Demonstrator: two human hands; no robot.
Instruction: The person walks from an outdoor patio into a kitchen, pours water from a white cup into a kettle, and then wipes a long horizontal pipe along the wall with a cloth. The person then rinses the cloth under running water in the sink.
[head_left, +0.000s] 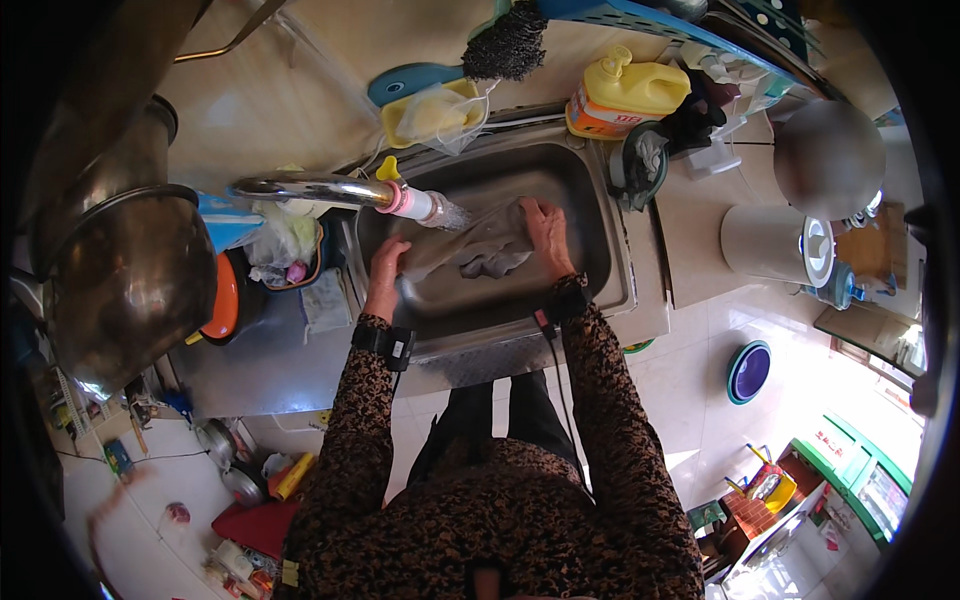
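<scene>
A wet grey cloth [485, 240] is stretched between my two hands over the metal sink [622, 255]. My left hand [385, 275] pinches its left end, and my right hand [547, 235] grips its upper right edge. Part of the cloth hangs bunched below, near the basin's middle. Water sprays onto it from the pink and clear nozzle [425, 207] of a chrome faucet [310, 188] that reaches in from the left. Both forearms come from below in patterned sleeves, with a black band at each wrist.
Behind the sink sit a yellow tray with a plastic bag [436, 118] and a dark scrubbing brush [506, 45]. A yellow jug [628, 95] and a small dark bin [640, 165] stand at the right rim. Large metal pots [135, 280] crowd the left, beside an orange bowl [222, 300].
</scene>
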